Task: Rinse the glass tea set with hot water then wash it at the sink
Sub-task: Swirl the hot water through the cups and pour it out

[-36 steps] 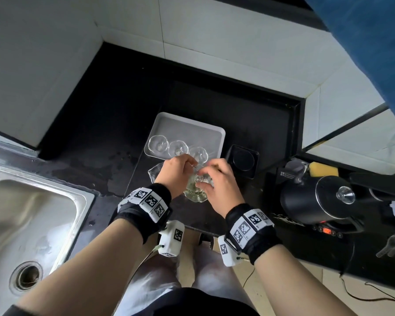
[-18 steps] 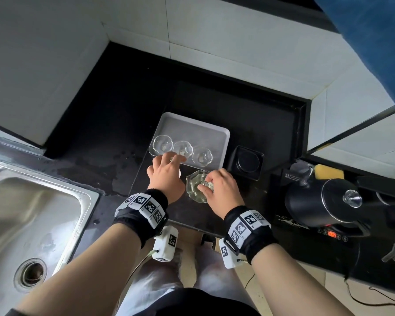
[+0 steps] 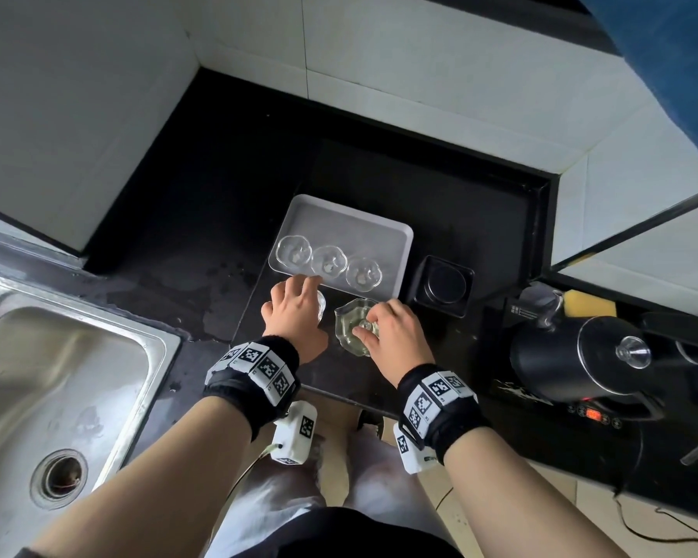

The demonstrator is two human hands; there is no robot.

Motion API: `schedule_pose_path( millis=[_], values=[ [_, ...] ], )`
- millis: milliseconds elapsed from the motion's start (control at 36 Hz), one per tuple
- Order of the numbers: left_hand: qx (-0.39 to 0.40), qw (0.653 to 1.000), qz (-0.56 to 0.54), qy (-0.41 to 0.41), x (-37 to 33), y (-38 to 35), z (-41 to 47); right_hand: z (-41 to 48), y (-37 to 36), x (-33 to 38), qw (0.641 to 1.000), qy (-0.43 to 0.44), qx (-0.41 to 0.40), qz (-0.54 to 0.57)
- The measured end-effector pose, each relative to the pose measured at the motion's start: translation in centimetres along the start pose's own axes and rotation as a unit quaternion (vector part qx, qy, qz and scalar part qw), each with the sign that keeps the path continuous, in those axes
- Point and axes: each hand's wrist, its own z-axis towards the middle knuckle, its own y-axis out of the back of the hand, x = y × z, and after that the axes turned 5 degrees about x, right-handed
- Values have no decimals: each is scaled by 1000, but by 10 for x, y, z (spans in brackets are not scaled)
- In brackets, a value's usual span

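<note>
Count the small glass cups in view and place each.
3: a left cup, a middle cup and a right cup in a row along the white tray's near edge. Glass pieces partly hidden under the left hand and right hand may be more.

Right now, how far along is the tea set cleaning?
Three cups stand in the tray, possibly rinsed. The right hand pinches the lid on the liquid-filled bowl; the left hand rests on a small glass. No glassware is in the sink, so washing remains.

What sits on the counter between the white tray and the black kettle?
A black square stand with a round recess sits there, close beside the white tray and apart from the black kettle, as the head view shows.
</note>
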Motion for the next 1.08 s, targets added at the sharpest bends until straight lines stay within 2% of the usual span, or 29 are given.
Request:
schedule_pose_path(
  millis=[472,778,1083],
  values=[
    [-4,1000,-8,3,7,-3,6,-4,-15,-7,997,17,-72,-25],
    [-17,1000,2,-7,17,-7,7,-8,-21,-9,998,40,-49,-25],
    [-7,1000,17,-8,20,-12,5,-11,-25,-9,996,48,-28,-71]
  ],
)
